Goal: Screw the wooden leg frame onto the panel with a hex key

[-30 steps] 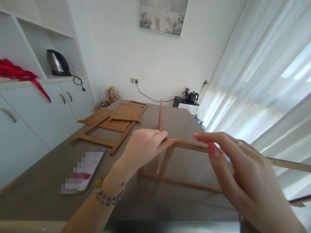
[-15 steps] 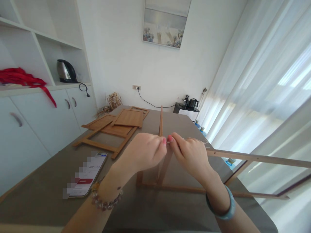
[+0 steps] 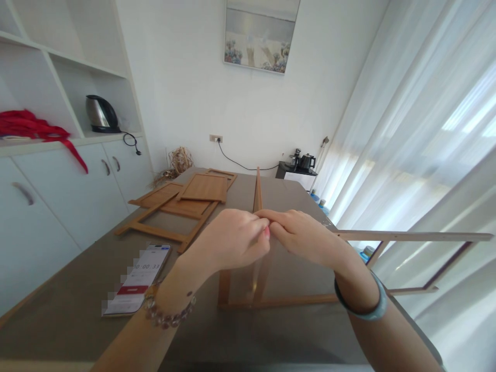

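My left hand (image 3: 236, 238) is closed, its thumb and curled fingers pressed together at the middle of the view. Fingertip to fingertip with it, my right hand (image 3: 304, 232) is closed too, its index finger reaching over the left fingers. Whatever lies between the fingertips is hidden. Both hands are at a wooden frame (image 3: 418, 236) standing on the table, whose long rails run off to the right. Behind the fingers, an upright wooden piece (image 3: 258, 190) rises away from me. The frame's lower rail (image 3: 294, 299) shows beneath my hands.
On the grey table (image 3: 217, 341), a phone (image 3: 141, 274) with a running timer lies left of my left wrist. Beyond it are stacked wooden panels (image 3: 204, 187) and an open wooden frame (image 3: 160, 233). Curtains (image 3: 418, 129) hang at the right, near the frame's far end.
My right index finger has moved over the left fingertips, covering the small pale thing that showed between them. The frame's right end has shifted up and left in view.
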`<state>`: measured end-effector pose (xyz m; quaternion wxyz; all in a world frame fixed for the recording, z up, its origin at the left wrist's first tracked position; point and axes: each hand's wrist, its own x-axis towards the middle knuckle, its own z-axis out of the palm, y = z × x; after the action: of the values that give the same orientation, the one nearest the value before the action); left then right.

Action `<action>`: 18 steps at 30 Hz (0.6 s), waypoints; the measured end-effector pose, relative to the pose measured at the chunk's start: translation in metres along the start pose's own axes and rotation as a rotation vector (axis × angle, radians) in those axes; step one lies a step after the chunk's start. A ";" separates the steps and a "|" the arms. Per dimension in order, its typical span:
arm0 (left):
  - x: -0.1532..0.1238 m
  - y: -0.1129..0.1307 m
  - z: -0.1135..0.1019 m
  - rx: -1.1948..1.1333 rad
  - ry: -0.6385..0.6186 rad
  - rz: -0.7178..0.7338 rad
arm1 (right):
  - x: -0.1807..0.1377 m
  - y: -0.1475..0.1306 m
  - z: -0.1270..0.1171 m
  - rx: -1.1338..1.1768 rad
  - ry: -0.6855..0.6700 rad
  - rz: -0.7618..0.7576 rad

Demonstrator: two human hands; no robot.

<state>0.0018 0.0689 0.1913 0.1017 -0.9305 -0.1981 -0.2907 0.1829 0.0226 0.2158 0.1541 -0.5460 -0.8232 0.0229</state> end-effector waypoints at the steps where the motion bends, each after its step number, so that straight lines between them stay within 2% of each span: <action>1: 0.000 0.000 0.003 0.046 0.033 0.008 | 0.001 0.001 0.002 0.003 0.019 0.000; 6: 0.001 0.000 0.021 0.270 0.257 0.106 | -0.002 0.000 0.008 -0.014 0.061 0.017; 10: 0.002 -0.006 0.027 0.288 0.349 0.153 | -0.006 -0.002 0.008 -0.064 0.074 0.007; 15: -0.001 -0.013 0.028 0.165 0.316 0.109 | -0.012 -0.002 0.012 -0.210 0.079 -0.019; 18: -0.003 -0.015 0.027 0.114 0.272 0.109 | -0.014 0.000 0.012 -0.192 0.058 -0.068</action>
<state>0.0070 0.0896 0.1687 0.1960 -0.8846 -0.1479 -0.3965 0.1845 0.0117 0.2011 0.1254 -0.5306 -0.8347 -0.0773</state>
